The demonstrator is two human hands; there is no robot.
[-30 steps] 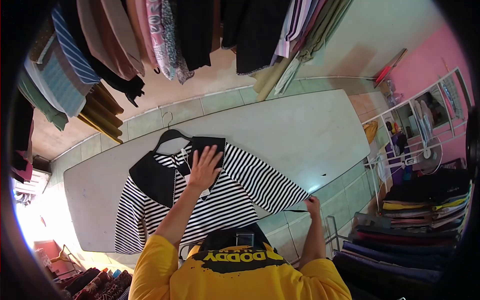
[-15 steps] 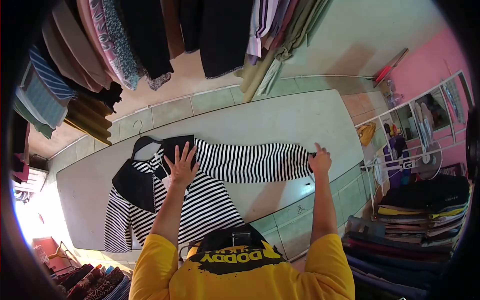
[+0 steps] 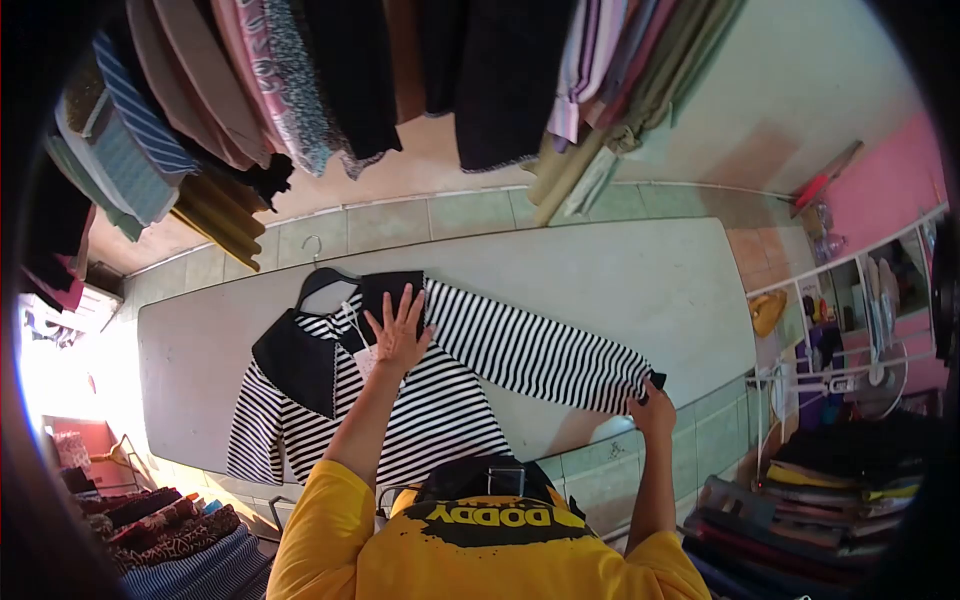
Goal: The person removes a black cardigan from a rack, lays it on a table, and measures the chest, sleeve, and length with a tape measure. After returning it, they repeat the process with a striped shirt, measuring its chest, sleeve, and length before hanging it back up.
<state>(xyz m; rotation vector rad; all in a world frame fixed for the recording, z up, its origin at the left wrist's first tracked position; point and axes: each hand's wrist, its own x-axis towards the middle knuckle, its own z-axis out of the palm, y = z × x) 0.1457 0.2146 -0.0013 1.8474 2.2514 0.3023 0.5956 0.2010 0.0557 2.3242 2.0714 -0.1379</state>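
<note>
A black-and-white striped blouse [image 3: 440,400] with a wide black collar [image 3: 300,365] lies spread over a long pale board. Inside its neck is a black hanger [image 3: 322,278], the hook pointing away from me. My left hand [image 3: 402,335] presses flat on the collar's right half, fingers spread. Beside that hand a white tag [image 3: 365,358] hangs at the neckline. At the far end of the right sleeve [image 3: 540,345], my right hand [image 3: 655,412] grips the black cuff [image 3: 652,385]; its fingertips are partly hidden. The sleeve slants down toward me, near the board's front edge.
The pale board [image 3: 600,260] stretches beneath the blouse. Hanging garments [image 3: 350,80] line the far side. Folded clothes [image 3: 820,500] are stacked at the right, below a white rack [image 3: 800,290]. More patterned fabric [image 3: 180,540] lies at the lower left.
My right hand has moved toward me and closed on the cuff, swinging the sleeve from nearly level to slanting. My left hand remains flat on the collar. The camera view has shifted.
</note>
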